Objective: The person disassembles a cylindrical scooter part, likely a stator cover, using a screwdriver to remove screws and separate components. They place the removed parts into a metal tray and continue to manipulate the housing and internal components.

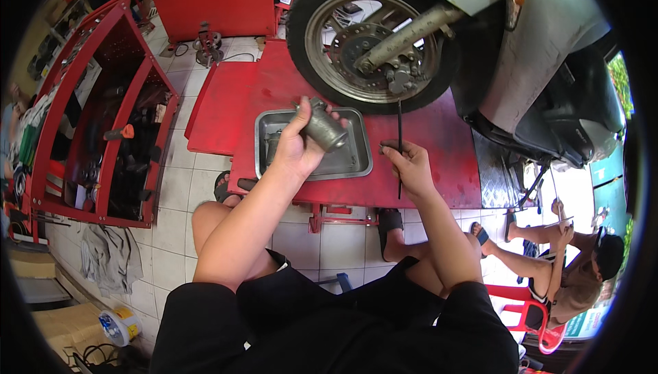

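My left hand (299, 146) is closed around a dull grey metal cylinder with a rounded end (325, 129), which looks like a small starter motor. It is held tilted above a rectangular steel tray (363, 161). Loose small metal parts (272, 144) lie in the tray, partly hidden by my hand. To the right of the tray, my right hand (413, 168) is closed on a thin black rod (399, 124) that stands nearly upright in the picture. Something small at the thumb and fingertip is too tiny to make out.
The tray stands on a red lift platform (439, 161) beside a scooter's front wheel (308, 52). At left are a red tool rack (123, 148) and a grey cloth (110, 257) on the tiles. A person (576, 278) sits on a red chair at right.
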Demonstrator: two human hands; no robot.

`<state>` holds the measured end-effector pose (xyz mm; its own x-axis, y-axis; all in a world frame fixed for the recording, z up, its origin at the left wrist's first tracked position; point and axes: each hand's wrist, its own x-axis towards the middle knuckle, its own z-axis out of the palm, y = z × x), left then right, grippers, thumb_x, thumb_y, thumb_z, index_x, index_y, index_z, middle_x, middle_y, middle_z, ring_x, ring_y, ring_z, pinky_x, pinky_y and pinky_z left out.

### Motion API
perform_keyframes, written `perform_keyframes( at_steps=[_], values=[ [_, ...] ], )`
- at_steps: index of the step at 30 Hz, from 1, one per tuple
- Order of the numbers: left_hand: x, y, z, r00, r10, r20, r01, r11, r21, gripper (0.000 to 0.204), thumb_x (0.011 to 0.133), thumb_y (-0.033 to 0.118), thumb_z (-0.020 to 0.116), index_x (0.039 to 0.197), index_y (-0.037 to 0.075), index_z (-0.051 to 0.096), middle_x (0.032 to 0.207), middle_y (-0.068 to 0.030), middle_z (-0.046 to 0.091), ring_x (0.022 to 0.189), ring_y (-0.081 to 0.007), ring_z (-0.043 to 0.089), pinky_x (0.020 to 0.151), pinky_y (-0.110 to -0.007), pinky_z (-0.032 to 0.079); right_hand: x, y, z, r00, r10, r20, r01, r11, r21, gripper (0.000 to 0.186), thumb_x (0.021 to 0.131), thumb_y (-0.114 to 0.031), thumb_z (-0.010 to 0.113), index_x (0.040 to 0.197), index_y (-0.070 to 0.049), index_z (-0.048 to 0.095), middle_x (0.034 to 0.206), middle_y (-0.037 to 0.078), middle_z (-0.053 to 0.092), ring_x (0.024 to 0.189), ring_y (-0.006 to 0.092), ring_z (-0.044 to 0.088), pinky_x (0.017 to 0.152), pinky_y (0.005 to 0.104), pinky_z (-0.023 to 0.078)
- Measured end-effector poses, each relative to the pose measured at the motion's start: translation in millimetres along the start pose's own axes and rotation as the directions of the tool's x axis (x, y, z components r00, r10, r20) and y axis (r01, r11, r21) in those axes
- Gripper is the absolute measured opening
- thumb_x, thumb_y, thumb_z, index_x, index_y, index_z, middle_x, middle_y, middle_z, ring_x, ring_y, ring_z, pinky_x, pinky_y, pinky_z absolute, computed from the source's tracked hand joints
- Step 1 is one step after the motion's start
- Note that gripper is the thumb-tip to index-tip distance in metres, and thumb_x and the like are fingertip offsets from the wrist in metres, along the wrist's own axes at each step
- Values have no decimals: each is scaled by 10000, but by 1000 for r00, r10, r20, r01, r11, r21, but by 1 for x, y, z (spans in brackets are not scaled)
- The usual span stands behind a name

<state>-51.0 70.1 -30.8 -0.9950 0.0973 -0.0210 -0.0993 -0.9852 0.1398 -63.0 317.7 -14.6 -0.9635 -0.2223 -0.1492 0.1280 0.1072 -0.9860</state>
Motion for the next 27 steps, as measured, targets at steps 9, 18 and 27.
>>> perform_keyframes(
  at_steps=[9,18,27],
  values=[
    [-2,-15,7,989,-65,-132,53,994,-94,582,973,470,507,1235,-50,508,1222,-242,570,1181,-389,539,1085,-573,364,-14,-7,0,999,-40,-27,40,999,12,221,896,-70,682,1070,67,676,916,45,683,816,73,595,744,229,481],
    [-4,-21,-10,978,-208,6,181,866,465,531,889,254,698,1297,0,474,1165,-186,604,1119,-320,603,1016,-506,475,-17,-4,6,985,-167,-46,170,981,90,236,881,-34,705,1089,68,656,846,21,663,765,55,586,690,202,472],
    [-13,-52,-12,913,-401,-79,372,734,568,596,783,139,819,1275,3,513,1169,-118,606,1057,-258,632,977,-377,502,-28,-16,16,991,-132,-33,134,986,95,277,885,-36,706,1134,56,627,843,40,687,711,71,622,639,201,506]
  ],
)
